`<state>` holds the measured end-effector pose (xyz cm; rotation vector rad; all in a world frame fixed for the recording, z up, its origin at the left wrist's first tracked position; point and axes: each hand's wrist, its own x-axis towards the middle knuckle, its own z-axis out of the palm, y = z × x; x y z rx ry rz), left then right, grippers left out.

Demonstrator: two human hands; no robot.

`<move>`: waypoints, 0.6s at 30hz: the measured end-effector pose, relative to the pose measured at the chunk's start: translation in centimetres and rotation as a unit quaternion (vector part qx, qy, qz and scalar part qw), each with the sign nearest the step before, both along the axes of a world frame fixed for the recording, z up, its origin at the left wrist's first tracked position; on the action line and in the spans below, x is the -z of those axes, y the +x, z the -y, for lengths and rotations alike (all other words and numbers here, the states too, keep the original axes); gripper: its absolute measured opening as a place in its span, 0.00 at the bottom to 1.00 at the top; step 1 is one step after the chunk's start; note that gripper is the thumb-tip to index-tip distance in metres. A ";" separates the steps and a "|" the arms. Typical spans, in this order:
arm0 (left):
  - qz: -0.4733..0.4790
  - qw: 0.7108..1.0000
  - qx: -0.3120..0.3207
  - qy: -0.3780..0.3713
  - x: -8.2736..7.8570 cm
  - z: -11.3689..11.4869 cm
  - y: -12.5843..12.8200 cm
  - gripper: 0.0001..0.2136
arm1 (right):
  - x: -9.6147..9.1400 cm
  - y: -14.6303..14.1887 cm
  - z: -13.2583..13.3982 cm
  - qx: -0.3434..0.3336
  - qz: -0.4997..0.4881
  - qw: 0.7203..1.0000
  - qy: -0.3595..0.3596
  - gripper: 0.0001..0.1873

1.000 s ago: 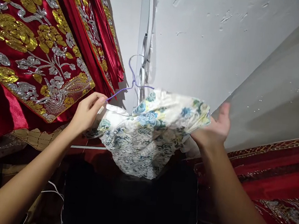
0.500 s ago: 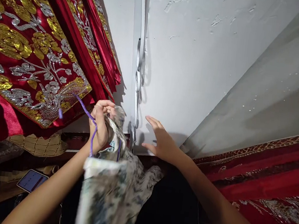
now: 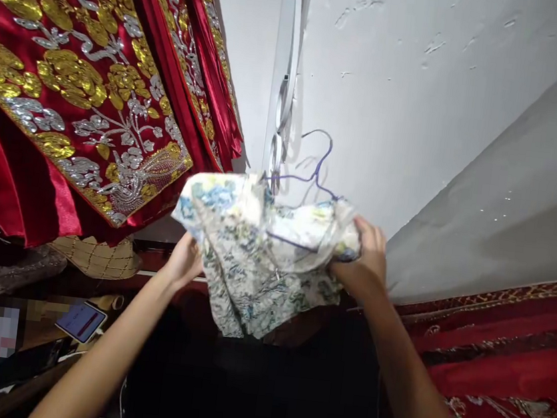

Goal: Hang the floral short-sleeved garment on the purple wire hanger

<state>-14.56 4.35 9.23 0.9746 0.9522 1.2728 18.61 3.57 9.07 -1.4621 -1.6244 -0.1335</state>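
A white garment with a blue, green and yellow floral print [image 3: 262, 267] is spread between my hands, slightly blurred. A purple hanger [image 3: 319, 167] sits inside it, its hook pointing up in front of the wall. My left hand [image 3: 186, 262] grips the garment's left side, with the fingers partly behind the cloth. At the right shoulder, my right hand [image 3: 369, 253] is closed on the cloth, its thumb side hidden by the garment.
Red garments with gold and silver embroidery [image 3: 86, 80] hang at left. Along the white wall [image 3: 394, 115] runs a rail with metal rings [image 3: 283, 102]. A phone-like device [image 3: 81, 321] lies lower left. Grey sheer fabric [image 3: 519, 216] and red beaded cloth [image 3: 498, 348] fill the right.
The garment has swung up and opened out, hanger hook now on top. My right hand, empty before, has taken hold of its right side; my left hand has shifted to its left side.
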 end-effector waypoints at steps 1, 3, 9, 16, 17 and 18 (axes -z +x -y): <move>0.012 1.000 -0.008 -0.013 1.2 0.0 -0.4 0.29 | -1.1 -0.1 -0.7 0.021 0.005 1.000 0.006 0.40; 0.023 0.999 -0.045 -0.022 3.5 0.1 -0.6 0.29 | -3.5 -1.0 -2.0 0.028 0.035 0.999 0.009 0.34; 0.023 0.972 -0.222 -0.069 9.0 1.9 1.2 0.26 | -4.9 -3.2 -1.0 -0.090 0.107 0.990 -0.017 0.45; 0.122 0.964 -0.166 -0.167 11.2 5.6 3.4 0.19 | 4.3 -7.0 4.6 -0.032 -0.184 0.982 0.014 0.20; 0.132 0.964 -0.153 -0.172 11.2 5.8 3.7 0.19 | 5.7 -8.4 4.6 -0.026 -0.246 0.968 -0.036 0.13; 0.143 0.965 -0.139 -0.171 11.0 6.0 4.0 0.18 | 6.9 -9.9 4.2 -0.049 -0.279 0.952 -0.119 0.11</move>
